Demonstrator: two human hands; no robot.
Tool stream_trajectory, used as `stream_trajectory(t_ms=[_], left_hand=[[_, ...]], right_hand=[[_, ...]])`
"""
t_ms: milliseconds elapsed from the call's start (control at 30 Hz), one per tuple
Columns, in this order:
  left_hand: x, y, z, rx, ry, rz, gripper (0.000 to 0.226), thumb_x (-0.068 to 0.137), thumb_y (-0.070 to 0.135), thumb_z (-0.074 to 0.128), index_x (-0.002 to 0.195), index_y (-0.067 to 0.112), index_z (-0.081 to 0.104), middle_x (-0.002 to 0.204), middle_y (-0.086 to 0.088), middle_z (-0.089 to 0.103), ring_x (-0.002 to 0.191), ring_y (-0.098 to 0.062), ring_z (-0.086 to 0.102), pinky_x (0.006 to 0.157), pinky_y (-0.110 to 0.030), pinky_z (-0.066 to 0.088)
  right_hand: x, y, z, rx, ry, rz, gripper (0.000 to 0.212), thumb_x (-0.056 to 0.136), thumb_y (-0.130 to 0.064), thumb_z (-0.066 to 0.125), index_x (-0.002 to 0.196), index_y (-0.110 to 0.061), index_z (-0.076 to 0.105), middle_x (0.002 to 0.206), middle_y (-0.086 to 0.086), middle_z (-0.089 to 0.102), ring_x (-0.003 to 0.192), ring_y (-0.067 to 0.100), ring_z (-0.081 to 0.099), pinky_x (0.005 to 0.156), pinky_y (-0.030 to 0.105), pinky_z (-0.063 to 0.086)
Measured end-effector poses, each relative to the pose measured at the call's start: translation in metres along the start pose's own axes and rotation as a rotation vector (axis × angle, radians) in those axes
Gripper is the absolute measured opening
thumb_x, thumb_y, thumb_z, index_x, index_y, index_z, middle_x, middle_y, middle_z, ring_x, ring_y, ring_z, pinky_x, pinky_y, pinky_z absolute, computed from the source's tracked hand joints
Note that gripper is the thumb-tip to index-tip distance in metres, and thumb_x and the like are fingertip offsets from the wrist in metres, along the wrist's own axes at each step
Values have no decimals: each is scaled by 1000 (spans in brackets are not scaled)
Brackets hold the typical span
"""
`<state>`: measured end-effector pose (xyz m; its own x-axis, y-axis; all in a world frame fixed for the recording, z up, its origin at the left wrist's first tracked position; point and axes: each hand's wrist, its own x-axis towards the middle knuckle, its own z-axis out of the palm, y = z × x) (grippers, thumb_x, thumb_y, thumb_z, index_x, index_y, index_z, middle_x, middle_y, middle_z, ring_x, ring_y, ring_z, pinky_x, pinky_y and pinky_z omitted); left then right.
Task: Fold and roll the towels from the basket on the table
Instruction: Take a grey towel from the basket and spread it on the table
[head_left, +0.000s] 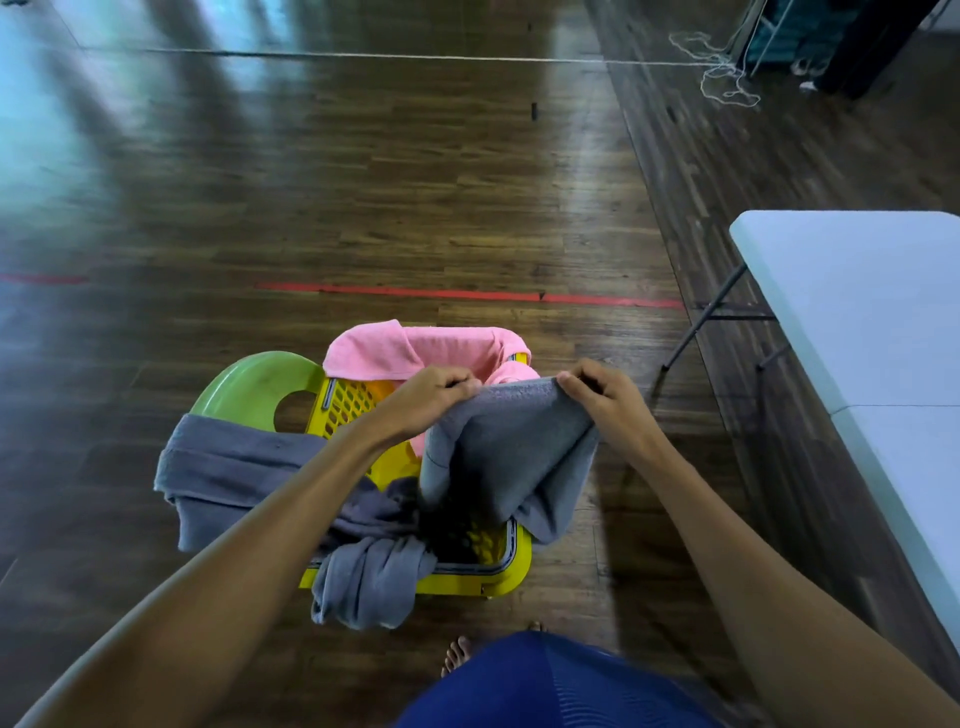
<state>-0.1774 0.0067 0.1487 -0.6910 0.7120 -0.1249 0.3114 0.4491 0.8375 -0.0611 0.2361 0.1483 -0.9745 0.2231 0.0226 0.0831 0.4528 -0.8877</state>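
One view only: head camera, worn on the person's head, facing forward and steeply down. Wide-angle (floor (363, 182) seams curve toward the right edge). Left hand (426, 400) and right hand (608, 402) sit mid-frame, near the lens, with the basket (511, 558) just below them. Desk (857, 312) clipped by the right edge; floor runs far to the top.

There was one yellow plastic lattice basket (511, 566) and one green plastic stool (249, 384). One pink terry towel (374, 353) showed, with three bunches of grey terry towel (509, 441) (whether three separate pieces, the folds hid). One white folding table (883, 291) was there. Two hands were in view, the left hand (426, 395) and the right hand (608, 397), and one bare foot (457, 654).
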Motion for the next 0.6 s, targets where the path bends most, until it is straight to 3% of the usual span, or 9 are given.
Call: stream_trajectory(t_ms=[133,200,300,400,467,533,567,600], left_hand=[[-9,-19,-9,-11,35,-22,32,94,26,56,63,32,53,61,16,42,63,2,38,65,-24,33],[-9,-15,-9,1,45,-8,24,94,24,56,70,24,57,65,15,46,65,3,41,68,-23,36],[-2,6,-6,32,41,61,21,94,26,54,82,10,59,73,8,53,71,-2,47,72,-29,41],[8,26,-2,95,12,118,19,93,31,54,87,13,60,77,6,57,73,-4,50,75,-33,44],[13,34,-1,116,-5,150,18,90,33,54,90,17,62,82,5,63,77,-5,53,78,-32,45],[15,37,-2,111,3,166,13,88,31,58,92,18,62,87,3,65,80,-6,55,80,-31,45],[15,36,-4,110,12,167,11,87,28,61,91,19,61,85,4,64,79,-7,54,78,-31,45],[14,35,-6,107,19,163,9,85,27,64,89,19,61,82,6,61,76,-6,52,75,-30,44]], right_hand=[[-3,11,-9,3,36,29,25,96,-28,57,74,-17,58,69,-15,55,72,3,50,71,27,38],[-3,13,-7,-24,20,27,24,95,-27,58,73,-18,58,69,-14,55,71,5,51,71,28,39],[0,9,2,-84,-77,-11,10,93,-32,62,95,-22,63,94,-10,60,90,6,56,80,25,44],[5,-6,18,-6,-151,-80,29,89,-25,68,118,-25,62,116,-10,60,112,1,54,95,15,40],[10,-16,25,60,-148,-86,25,86,-23,70,111,-18,65,109,-8,64,107,5,57,94,20,41],[14,-21,25,85,-128,-111,17,85,-26,67,95,-12,66,89,-5,65,89,13,60,83,30,45],[15,-23,22,103,-129,-112,6,86,-24,66,86,-18,65,77,-10,61,76,11,56,74,29,43],[15,-25,19,115,-124,-106,13,88,-20,66,77,-26,64,67,-15,55,68,5,49,67,24,39]])
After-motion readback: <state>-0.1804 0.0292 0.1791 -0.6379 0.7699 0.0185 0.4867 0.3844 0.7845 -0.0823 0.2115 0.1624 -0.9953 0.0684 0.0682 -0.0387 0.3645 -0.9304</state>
